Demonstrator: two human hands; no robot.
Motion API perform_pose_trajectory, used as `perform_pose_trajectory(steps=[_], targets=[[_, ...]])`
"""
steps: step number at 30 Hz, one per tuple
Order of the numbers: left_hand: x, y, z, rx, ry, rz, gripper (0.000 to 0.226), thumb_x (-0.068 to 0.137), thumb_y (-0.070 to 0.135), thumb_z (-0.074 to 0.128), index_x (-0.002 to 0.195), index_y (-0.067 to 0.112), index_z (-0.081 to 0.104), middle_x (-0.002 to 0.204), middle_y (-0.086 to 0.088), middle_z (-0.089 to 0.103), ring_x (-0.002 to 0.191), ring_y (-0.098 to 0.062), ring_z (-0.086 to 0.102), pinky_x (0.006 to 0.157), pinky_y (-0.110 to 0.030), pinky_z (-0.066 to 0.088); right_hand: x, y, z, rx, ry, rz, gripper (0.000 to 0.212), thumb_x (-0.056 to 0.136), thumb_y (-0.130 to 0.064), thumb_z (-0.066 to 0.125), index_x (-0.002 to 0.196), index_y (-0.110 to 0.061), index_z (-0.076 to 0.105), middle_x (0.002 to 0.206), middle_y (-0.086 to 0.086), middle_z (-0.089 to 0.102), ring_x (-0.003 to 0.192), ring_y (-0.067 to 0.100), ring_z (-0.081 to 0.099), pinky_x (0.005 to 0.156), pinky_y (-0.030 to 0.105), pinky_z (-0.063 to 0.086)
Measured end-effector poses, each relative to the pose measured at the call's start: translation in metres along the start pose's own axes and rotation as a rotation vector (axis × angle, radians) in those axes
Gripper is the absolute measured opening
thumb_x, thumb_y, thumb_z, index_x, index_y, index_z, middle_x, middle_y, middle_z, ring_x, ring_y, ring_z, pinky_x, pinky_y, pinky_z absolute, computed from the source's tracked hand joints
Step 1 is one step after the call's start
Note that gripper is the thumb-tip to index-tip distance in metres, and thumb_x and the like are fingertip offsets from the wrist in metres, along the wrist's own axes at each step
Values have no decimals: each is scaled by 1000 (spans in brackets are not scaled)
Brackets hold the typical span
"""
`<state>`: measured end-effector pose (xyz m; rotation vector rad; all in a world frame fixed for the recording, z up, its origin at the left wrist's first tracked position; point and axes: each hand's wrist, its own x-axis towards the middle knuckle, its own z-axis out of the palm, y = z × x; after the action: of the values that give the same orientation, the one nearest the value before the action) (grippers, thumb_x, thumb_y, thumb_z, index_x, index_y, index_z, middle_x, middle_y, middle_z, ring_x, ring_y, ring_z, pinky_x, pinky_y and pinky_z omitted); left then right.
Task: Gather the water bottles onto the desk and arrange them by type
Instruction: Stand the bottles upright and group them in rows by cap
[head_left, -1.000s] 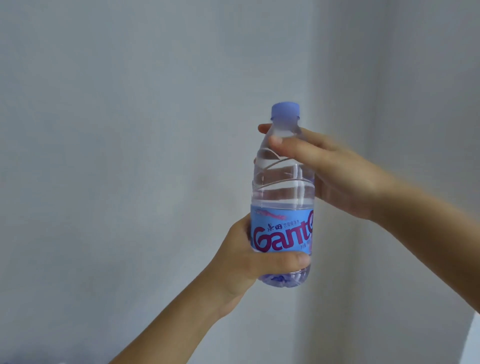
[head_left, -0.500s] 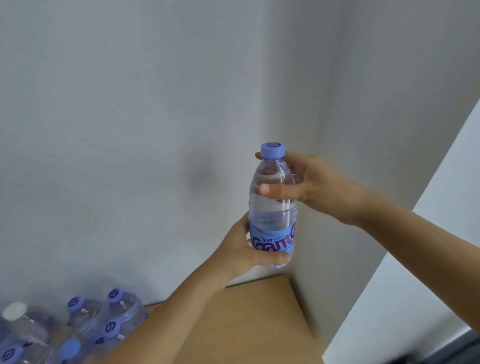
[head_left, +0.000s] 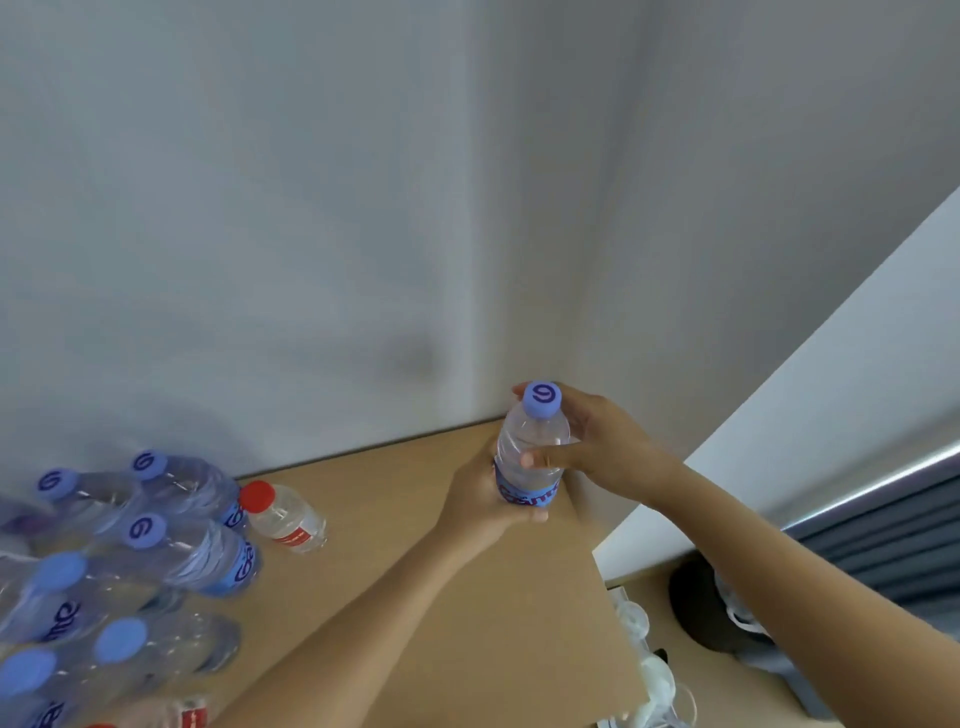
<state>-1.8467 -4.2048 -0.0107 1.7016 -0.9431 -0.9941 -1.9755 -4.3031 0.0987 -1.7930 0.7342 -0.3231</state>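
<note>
A clear water bottle (head_left: 530, 457) with a blue cap and blue label is upright over the far right corner of the wooden desk (head_left: 426, 582). My left hand (head_left: 478, 499) grips its lower part around the label. My right hand (head_left: 597, 447) grips its upper body just under the cap. Several blue-capped bottles (head_left: 156, 545) stand grouped at the desk's left. A small red-capped bottle (head_left: 283, 514) stands just right of that group. Another red-labelled bottle (head_left: 176, 714) shows at the bottom edge.
White walls meet in a corner behind the desk. Right of the desk, lower down, are a dark round object (head_left: 706, 608), white cables (head_left: 654, 675) and a grey-blue panel (head_left: 893, 540). Bare desk surface lies between the bottle group and my arms.
Both hands have brought the bottle down from in front of the wall to just above the desk corner. The view has tilted down, revealing the desk and the grouped bottles.
</note>
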Motion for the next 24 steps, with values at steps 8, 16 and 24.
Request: perform_pose_trajectory(steps=[8,16,24], targets=[[11,-56,29,43,43,-49,71,59,0,89,105,42,55,97,17,69,87,13,62,73,-7,45,7,74,17,35,20,140,51,77,-2,80,101,-42,59,93,-22,66,82,-15,60,72,2,42],[24,-78,47,21,144,-49,64,55,14,85,101,46,53,100,14,66,94,1,66,77,-13,48,18,100,27,-35,30,100,38,69,9,77,103,7,61,95,19,61,85,23,54,59,11,42],[45,-103,54,51,129,-17,60,63,9,87,116,20,64,112,3,66,106,-14,63,88,-36,52,22,122,25,-18,42,84,62,79,-6,80,120,-43,52,121,-19,60,107,-13,54,84,1,39]])
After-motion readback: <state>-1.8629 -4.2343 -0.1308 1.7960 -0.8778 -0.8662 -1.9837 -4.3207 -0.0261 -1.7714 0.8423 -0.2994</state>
